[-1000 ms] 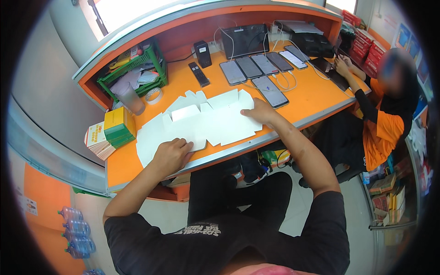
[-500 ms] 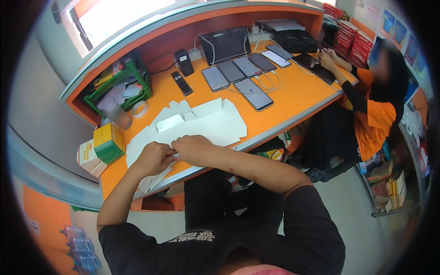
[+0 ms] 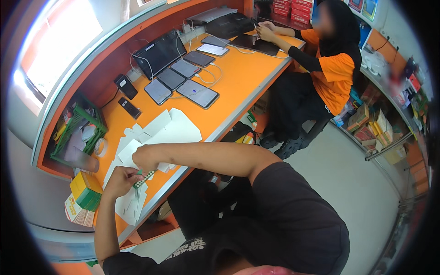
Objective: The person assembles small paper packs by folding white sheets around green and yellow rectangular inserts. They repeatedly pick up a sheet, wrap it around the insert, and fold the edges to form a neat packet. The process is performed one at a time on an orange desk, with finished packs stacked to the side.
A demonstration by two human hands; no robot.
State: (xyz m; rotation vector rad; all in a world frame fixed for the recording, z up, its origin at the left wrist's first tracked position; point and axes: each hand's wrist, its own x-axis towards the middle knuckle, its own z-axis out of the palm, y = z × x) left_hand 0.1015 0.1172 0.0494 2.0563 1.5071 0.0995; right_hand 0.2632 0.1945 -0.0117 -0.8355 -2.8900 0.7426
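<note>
A flat, die-cut white cardboard box blank [image 3: 176,130] with several flaps lies on the orange desk in front of me. My left hand [image 3: 120,181] is closed, pinching a flap at its near side, where a green-and-white checkered face [image 3: 145,178] shows between the hands. My right hand [image 3: 145,157] reaches across and is curled onto the cardboard just beyond the left one. Its fingertips are mostly hidden by the hand itself. More white flaps [image 3: 130,206] stick out near the desk's front edge, beside my left wrist.
A yellow-green box [image 3: 86,190], booklets [image 3: 77,211], a tape roll [image 3: 101,147] and a green basket [image 3: 75,130] stand left. Several phones [image 3: 198,93], cables and a dark tablet [image 3: 160,55] lie beyond. A person in an orange shirt [image 3: 337,75] sits at the right.
The view has swung right, so the desk appears further left. My hands have moved slightly apart, right hand further over the cardboard, and the green checkered face now shows between them.
</note>
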